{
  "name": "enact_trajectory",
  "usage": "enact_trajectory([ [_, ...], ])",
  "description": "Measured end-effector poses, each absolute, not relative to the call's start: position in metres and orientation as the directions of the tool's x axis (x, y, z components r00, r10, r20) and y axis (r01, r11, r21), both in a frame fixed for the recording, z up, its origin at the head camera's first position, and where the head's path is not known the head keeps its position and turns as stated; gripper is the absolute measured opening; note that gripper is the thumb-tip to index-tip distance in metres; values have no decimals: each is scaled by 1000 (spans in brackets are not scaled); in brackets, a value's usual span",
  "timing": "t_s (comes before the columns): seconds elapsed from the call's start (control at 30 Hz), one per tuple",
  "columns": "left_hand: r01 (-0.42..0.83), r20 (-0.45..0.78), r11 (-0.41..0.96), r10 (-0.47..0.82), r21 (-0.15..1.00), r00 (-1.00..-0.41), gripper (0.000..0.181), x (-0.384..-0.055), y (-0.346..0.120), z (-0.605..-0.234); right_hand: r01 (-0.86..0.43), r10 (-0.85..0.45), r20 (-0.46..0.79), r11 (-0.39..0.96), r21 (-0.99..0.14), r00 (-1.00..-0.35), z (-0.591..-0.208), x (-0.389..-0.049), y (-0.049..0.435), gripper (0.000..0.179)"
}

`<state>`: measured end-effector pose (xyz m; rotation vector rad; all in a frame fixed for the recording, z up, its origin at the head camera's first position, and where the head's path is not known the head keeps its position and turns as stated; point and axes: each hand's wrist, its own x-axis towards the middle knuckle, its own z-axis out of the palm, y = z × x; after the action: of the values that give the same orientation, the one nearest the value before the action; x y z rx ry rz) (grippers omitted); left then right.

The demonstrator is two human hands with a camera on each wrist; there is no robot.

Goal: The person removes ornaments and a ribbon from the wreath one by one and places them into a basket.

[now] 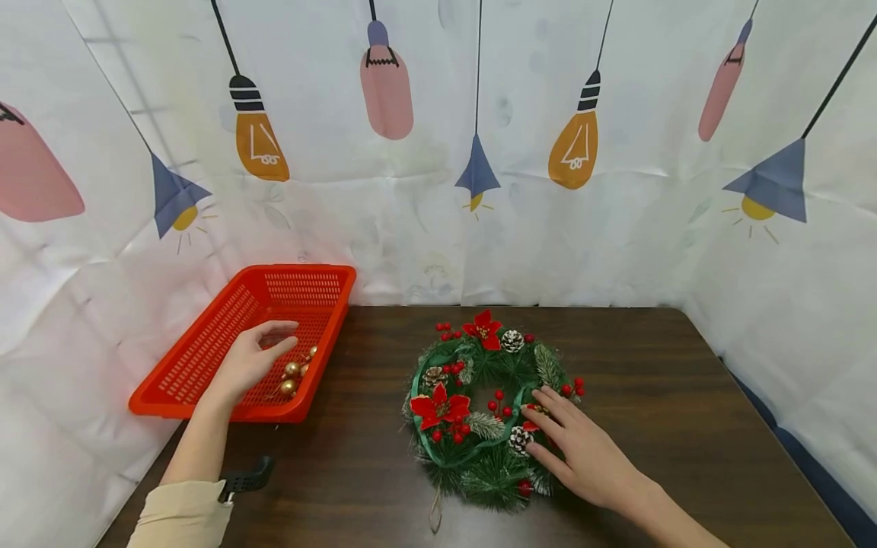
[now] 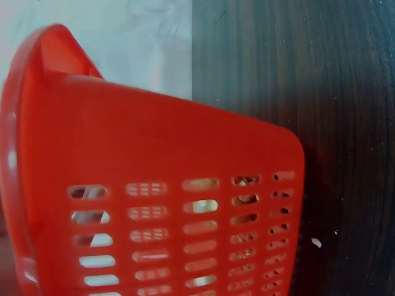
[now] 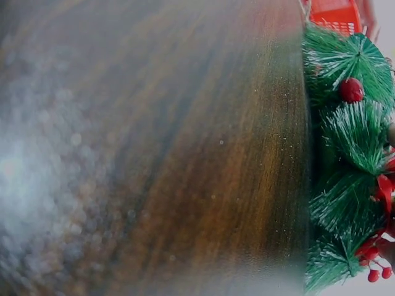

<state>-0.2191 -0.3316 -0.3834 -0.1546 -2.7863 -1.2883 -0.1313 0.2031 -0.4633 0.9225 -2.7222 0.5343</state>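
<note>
My left hand hovers over the red plastic basket, thumb and fingers apart, with nothing seen between them. Several small gold balls lie in the basket just below and right of that hand. On the table's middle lies a green Christmas wreath with red poinsettias, red berries, frosted pine cones and a green ribbon looped over it. My right hand rests on the wreath's right side, fingers extended, partly covering a red flower there. The right wrist view shows the wreath's needles at its edge.
The dark wooden table runs back to a white curtain printed with lamps and bulbs. A twine loop hangs off the wreath's near edge. The basket's slotted wall fills much of the left wrist view.
</note>
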Motion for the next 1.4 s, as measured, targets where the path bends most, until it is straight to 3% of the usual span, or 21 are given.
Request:
enact_trajectory([
  [0.23, 193, 170, 683, 101, 705, -980, 43, -211, -310, -377, -622, -546, 308, 733, -275, -779, -461, -132, 204, 55],
  [0.67, 291, 241, 580, 163, 761, -957, 28, -203, -243, -390, -621, -543, 310, 732, -279, -780, -460, -136, 204, 56],
  [0.93, 185, 124, 461, 161, 868, -979, 19, -197, -200, -414, -613, -544, 289, 737, -285, -788, -461, -135, 205, 57],
  [1.2, -39, -70, 192, 159, 981, -985, 25, -195, -169, -438, -616, -545, 296, 736, -280, -785, -460, -136, 205, 57],
  [1.4, -90, -119, 155, 187, 984, -975, 29, -191, -161, -444, -623, -550, 301, 731, -277, -779, -460, -135, 204, 57],
])
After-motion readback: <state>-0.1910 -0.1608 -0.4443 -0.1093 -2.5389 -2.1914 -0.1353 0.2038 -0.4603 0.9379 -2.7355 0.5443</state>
